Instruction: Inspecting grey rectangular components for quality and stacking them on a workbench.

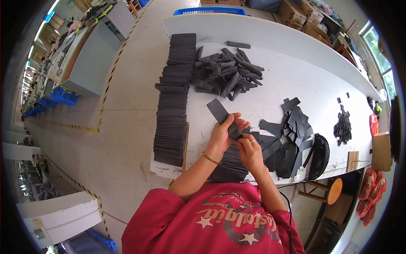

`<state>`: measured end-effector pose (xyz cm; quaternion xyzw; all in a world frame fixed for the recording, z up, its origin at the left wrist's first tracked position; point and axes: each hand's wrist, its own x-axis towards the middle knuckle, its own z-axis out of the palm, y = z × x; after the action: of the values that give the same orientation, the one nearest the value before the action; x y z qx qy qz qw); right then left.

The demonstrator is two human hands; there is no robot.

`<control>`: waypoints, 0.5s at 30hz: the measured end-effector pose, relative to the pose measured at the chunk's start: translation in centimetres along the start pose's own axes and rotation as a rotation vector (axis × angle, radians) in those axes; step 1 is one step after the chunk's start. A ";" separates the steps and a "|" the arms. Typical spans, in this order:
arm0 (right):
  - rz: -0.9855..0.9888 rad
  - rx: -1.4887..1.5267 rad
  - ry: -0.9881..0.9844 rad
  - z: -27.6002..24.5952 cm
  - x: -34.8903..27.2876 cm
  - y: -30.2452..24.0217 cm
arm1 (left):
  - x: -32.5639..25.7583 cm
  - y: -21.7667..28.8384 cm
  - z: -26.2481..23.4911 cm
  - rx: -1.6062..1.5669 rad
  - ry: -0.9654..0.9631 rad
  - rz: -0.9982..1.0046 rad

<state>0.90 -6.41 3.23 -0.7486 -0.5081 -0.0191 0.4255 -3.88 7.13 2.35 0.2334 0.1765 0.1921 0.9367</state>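
A flat dark grey fabric strip (pixel 217 110) is held between my two hands above the white table, its long end pointing up and to the left. My left hand (pixel 221 134) grips it near its middle, thumb on top. At the strip's lower end, my right hand (pixel 251 154) pinches it between thumb and fingers. Beneath my hands lies a tightly packed row of dark strips (pixel 229 164), partly hidden by my forearms. To the right spreads a loose heap of flat dark pieces (pixel 292 133). Farther away is a jumbled pile of folded strips (pixel 230 74).
A long row of stacked dark pieces (pixel 171 131) lines the left side of the white table (pixel 296 76). A raised white board (pixel 262 31) borders the far side. On the right are a black curved item (pixel 320 156), a small dark pile (pixel 343 127) and a wooden stool (pixel 335 191).
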 end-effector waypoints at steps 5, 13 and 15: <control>-0.031 0.055 0.010 -0.6 0.7 0.3 | -0.4 -0.8 -0.1 -0.107 0.005 0.036; 0.025 0.127 -0.011 -0.6 1.1 0.4 | -0.6 -1.8 -0.2 -0.164 -0.019 0.067; 0.029 0.122 -0.016 -0.5 1.1 0.6 | -0.6 -1.9 -0.2 -0.168 -0.033 0.080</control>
<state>2.08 -5.93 3.70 -0.7289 -0.5005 0.0239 0.4665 -3.94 5.41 1.33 0.1638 0.1350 0.2397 0.9474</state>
